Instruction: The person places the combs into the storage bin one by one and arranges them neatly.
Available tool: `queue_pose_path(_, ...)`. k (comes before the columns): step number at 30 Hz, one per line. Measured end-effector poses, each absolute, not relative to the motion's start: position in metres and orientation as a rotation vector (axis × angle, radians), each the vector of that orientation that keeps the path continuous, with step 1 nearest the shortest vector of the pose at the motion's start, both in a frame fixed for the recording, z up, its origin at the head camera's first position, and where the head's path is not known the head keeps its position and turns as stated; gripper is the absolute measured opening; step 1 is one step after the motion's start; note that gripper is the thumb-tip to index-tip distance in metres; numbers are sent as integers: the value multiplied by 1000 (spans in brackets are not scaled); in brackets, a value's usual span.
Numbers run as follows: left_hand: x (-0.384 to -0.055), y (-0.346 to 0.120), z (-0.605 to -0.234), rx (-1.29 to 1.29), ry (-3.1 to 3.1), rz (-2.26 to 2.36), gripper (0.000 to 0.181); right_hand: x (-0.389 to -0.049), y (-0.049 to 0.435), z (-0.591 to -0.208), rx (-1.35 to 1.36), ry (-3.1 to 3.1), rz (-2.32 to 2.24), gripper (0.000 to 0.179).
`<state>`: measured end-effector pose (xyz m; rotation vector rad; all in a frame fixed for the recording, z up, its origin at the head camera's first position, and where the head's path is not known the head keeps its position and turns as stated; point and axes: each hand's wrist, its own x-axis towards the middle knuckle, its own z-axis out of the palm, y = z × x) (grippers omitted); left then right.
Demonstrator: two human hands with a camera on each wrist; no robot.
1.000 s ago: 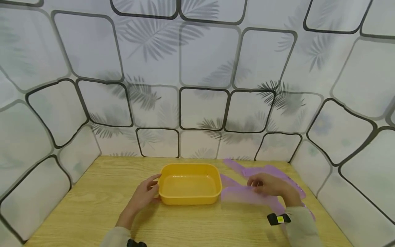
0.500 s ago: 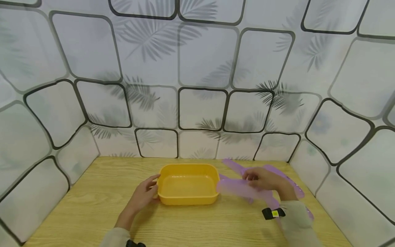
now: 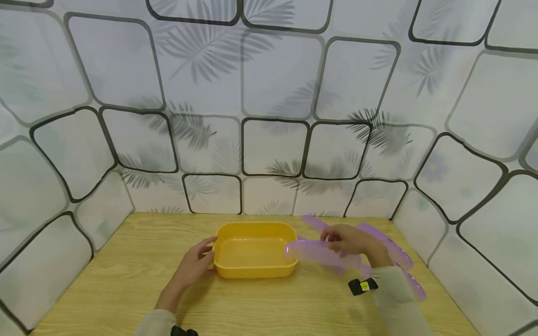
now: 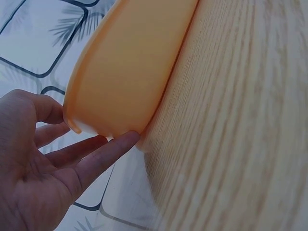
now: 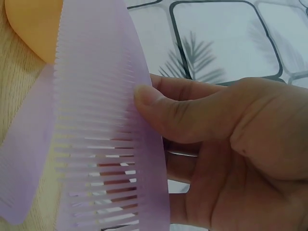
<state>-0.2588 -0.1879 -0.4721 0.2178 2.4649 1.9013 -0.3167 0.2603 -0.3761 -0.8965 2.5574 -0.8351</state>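
Observation:
A yellow rectangular plastic tray point(image 3: 255, 272) stands on the wooden table. My left hand point(image 3: 193, 263) rests at its left end; in the left wrist view, outstretched fingertips point(image 4: 126, 139) touch the tray's end wall point(image 4: 122, 82) from rim to base. In my right hand point(image 3: 350, 241) is a translucent purple comb point(image 5: 96, 82), pinched by its spine between thumb and fingers, teeth facing away from the palm. In the head view the held comb point(image 3: 308, 250) is raised, its far end overlapping the tray's right rim.
Several more purple combs lie on the right of the table, including one comb point(image 3: 315, 223) at the back and another comb point(image 3: 384, 240) beyond my right wrist. Patterned curtain-like walls point(image 3: 273, 149) enclose the back and sides of the wooden table point(image 3: 260, 308).
My right hand has moved left and slightly up with the comb, bringing the comb's end from beside the tray to over its right rim. My left hand stays at the tray's left end.

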Motion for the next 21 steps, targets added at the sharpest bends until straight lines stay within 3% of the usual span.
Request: queue_pose_path(21, -256, -188, -473, 218, 2504, 1900, 48, -324, 228, -371, -981, 2556, -805, 19)
